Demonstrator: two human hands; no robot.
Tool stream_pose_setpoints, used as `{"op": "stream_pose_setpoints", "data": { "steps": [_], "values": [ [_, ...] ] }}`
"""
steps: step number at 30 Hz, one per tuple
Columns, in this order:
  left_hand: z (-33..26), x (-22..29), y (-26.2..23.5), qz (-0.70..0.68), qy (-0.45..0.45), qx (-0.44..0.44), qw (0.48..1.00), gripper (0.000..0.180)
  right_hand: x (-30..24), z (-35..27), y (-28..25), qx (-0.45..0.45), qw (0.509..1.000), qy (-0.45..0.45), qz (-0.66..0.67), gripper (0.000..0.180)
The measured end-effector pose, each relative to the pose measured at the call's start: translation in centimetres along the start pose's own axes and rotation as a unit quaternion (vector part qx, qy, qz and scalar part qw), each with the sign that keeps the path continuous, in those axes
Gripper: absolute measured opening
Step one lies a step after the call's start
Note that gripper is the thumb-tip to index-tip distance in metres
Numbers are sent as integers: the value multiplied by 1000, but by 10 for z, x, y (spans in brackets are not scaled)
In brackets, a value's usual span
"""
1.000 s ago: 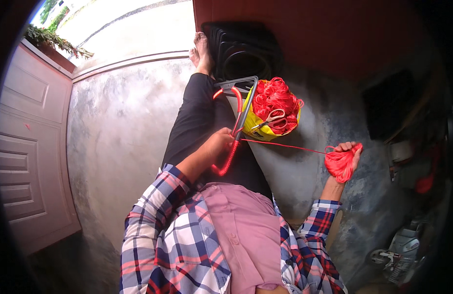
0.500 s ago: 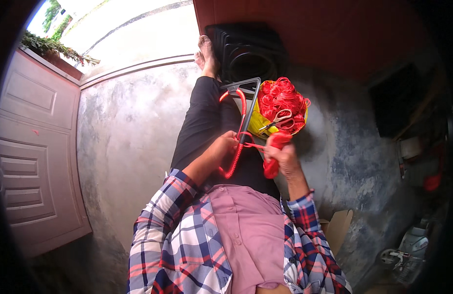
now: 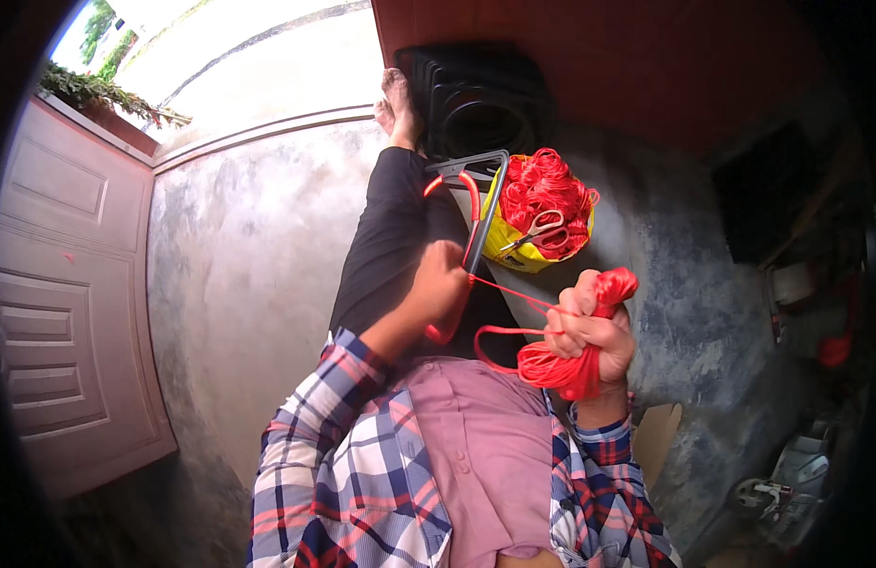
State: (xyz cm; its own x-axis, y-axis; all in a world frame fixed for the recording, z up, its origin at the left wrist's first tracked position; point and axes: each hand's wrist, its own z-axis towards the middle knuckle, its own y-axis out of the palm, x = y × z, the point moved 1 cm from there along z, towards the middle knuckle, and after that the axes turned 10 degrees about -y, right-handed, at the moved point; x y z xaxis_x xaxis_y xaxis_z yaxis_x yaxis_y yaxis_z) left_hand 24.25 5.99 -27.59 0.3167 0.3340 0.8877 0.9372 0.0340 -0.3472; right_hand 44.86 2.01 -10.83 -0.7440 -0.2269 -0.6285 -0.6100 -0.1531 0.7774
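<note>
Over my lap, my left hand is closed on a dark grey frame with rounded corners, partly wrapped in red cord; the fingers are somewhat blurred. Off to the right, my right hand grips a bundle of red cord, whose ends stick out on both sides of the fist. A strand stretches from the bundle to the frame beside my left hand, and a slack loop hangs below it. Beyond my hands stands a yellow bag full of tangled red cord. Scissors lie on that cord.
A stack of black frames rests by my bare foot. At left is a panelled door; a cardboard piece lies to my right. A small white wheeled object stands at the lower right.
My right hand has pulled away from the frame, rightward and toward me, with the cord bundle, drawing the strand out longer. My left hand has shifted slightly and stays at the frame.
</note>
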Motion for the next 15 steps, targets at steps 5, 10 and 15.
{"op": "stream_pose_setpoints", "data": {
  "steps": [5,10,15],
  "values": [
    [-41,65,-18,41,284,47,957,26,-10,0,10,-219,975,-15,35,32],
    [-7,27,-52,-71,-31,68,995,15,14,50,-44,-266,766,-67,-581,20],
    [-25,11,-45,40,-200,-83,975,38,90,62,-76,-247,667,-14,-703,29]
  ]
}}
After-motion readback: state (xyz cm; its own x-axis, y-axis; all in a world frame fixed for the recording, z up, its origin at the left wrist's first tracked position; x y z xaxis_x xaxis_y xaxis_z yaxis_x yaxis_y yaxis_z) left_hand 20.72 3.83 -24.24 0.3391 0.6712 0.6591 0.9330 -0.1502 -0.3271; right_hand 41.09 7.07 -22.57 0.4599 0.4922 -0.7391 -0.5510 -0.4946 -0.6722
